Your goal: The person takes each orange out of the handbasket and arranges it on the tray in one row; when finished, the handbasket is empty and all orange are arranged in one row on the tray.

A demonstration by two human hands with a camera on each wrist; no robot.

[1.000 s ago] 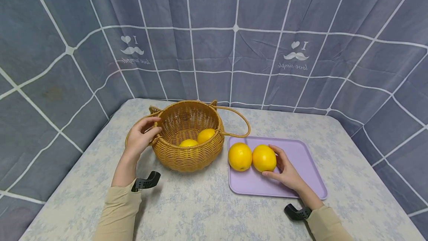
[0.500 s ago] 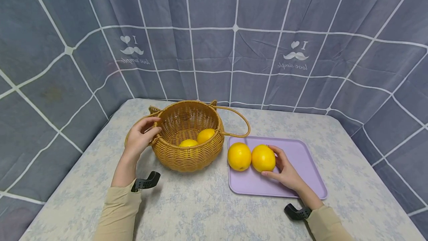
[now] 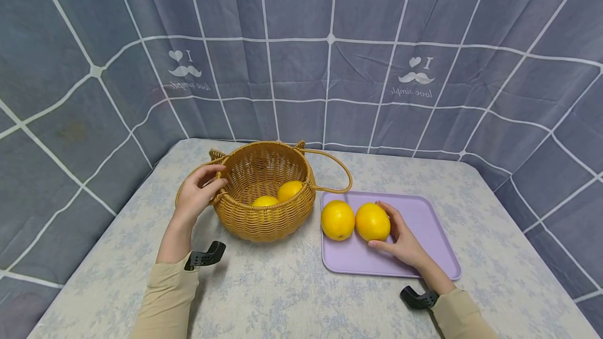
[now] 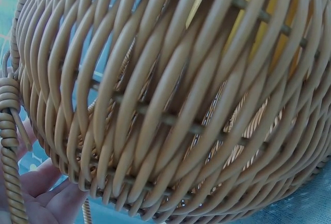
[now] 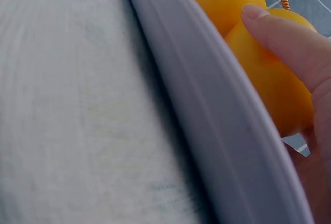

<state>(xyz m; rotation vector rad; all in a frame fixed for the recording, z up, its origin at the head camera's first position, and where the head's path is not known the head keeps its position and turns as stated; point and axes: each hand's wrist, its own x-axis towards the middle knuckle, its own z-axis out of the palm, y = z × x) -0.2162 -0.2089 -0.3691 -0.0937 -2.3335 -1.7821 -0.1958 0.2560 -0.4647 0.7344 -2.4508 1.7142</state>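
Note:
A woven wicker basket (image 3: 264,224) stands on the table with two yellow oranges (image 3: 289,190) inside. My left hand (image 3: 195,195) grips its left rim by the looped handle; in the left wrist view the basket wall (image 4: 181,105) fills the frame, with my palm (image 4: 41,193) at the lower left. Right of the basket, a lilac tray (image 3: 424,224) carries two oranges side by side. My right hand (image 3: 400,239) curls round the right orange (image 3: 371,221), thumb under it; the left orange (image 3: 337,219) touches it. The right wrist view shows the tray rim (image 5: 207,105) and a finger (image 5: 289,38) on the held orange (image 5: 274,79).
The table has a pale floral cloth (image 3: 282,292). A grey-blue checked curtain (image 3: 330,67) hangs close behind and along both sides. The basket's second handle (image 3: 336,171) lies out toward the tray's far corner.

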